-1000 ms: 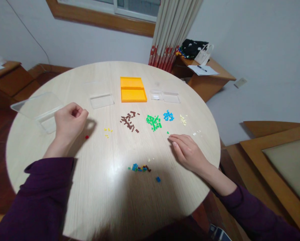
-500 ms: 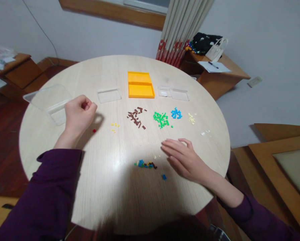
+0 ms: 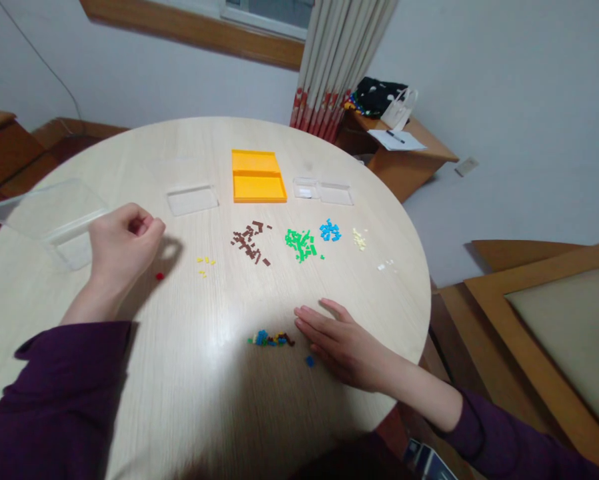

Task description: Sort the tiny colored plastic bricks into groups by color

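My left hand (image 3: 124,247) is closed above the left of the table, its fingertips pinched; what they hold, if anything, is too small to see. A red piece (image 3: 160,276) lies below it, with several yellow pieces (image 3: 206,261) to the right. My right hand (image 3: 342,340) has its fingers stretched out, low over the table. Left of its fingertips is a small mixed-colour cluster (image 3: 272,339), and a blue piece (image 3: 309,361) lies just below them. Beyond are piles of brown (image 3: 251,242), green (image 3: 302,245), blue (image 3: 330,231) and cream pieces (image 3: 359,239).
An open orange box (image 3: 259,187) stands at the back of the round table (image 3: 189,407). Clear plastic cases (image 3: 193,199) flank it, and a larger clear box (image 3: 74,233) is behind my left hand. White bits (image 3: 381,267) lie at the right.
The whole view has shifted, so the table appears further left and slightly lower. My right hand has moved a little nearer the front edge and now covers the spot with the loose cream bits.
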`<state>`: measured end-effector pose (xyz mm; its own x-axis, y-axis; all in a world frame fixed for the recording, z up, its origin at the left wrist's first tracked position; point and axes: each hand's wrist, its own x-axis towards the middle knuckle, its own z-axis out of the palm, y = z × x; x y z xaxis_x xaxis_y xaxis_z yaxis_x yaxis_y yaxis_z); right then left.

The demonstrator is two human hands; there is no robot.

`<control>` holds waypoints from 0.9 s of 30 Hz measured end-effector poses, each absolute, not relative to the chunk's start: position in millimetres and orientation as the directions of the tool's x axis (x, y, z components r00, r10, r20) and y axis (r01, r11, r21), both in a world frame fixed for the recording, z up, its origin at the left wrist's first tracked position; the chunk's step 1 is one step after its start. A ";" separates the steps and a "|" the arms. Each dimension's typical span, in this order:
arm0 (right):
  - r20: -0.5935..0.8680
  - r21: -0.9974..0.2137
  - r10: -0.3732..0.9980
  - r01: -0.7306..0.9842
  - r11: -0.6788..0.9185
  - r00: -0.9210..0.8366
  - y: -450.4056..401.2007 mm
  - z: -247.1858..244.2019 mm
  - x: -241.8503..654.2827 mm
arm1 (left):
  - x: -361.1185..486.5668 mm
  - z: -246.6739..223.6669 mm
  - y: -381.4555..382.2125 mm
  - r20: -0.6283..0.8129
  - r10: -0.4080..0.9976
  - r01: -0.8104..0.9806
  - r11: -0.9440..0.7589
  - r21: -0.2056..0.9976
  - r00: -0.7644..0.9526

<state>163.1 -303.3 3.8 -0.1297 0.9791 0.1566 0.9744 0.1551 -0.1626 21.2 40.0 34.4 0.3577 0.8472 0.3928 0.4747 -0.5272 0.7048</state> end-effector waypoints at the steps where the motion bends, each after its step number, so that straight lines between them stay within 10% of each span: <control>1: 0.169 -0.160 0.980 0.978 0.134 -0.107 -305.9 3.0 166.0 | 21.3 34.4 39.8 0.395 0.847 0.479 -0.528 0.701 0.356; 15: 0.281 0.059 0.925 0.957 -0.283 0.256 -307.5 14.3 273.2 | 19.8 33.7 39.1 0.390 0.839 0.483 -0.539 0.690 0.380; 27: 0.177 -0.218 0.906 0.913 -0.345 0.385 -297.3 21.2 261.1 | 19.5 35.5 37.3 0.388 0.834 0.479 -0.546 0.688 0.393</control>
